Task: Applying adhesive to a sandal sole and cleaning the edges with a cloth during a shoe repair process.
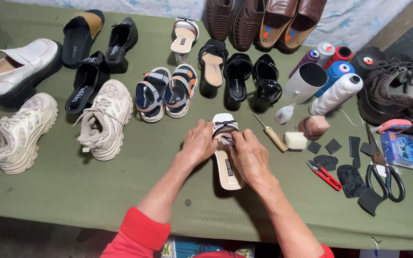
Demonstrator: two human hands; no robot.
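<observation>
Cream bow sandal [226,162] lies centre frame on the green table [120,181]; left hand [198,143] and right hand [248,153] both clasp its strap end, fingers closed on it, awl [272,135] just right.

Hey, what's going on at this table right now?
A person in red sleeves works at a green-covered table. Both hands, left hand and right hand, press on the front strap of a cream heeled sandal with a black bow. An awl, red thread snips, scissors and thread spools lie to the right. Many other shoes, such as cream sneakers, sit in rows behind.
</observation>
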